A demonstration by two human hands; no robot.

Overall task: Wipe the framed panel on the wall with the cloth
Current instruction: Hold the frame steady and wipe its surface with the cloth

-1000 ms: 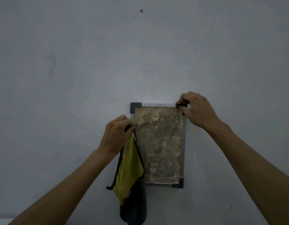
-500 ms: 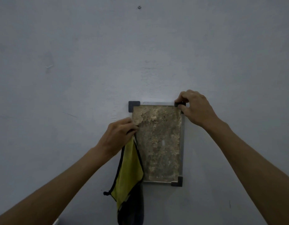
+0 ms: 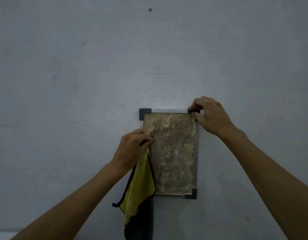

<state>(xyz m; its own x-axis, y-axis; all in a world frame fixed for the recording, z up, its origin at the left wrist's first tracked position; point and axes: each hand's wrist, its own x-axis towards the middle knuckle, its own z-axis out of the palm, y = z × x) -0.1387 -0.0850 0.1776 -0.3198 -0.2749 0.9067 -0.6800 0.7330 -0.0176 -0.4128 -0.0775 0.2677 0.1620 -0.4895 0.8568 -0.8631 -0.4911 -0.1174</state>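
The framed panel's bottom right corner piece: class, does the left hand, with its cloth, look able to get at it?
Probably yes. The left hand holds the cloth at the panel's left edge, and nothing covers the corner piece.

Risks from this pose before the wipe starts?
1. The left hand grips the cloth at the panel's left edge with most of it hanging below, off the framed panel; a stroke from here may drag little cloth across the surface.
2. The right hand pinches only the top-right corner; sideways wiping force could tilt or shift the panel on the wall.
3. The surface looks rough and flaky, so the cloth may snag.
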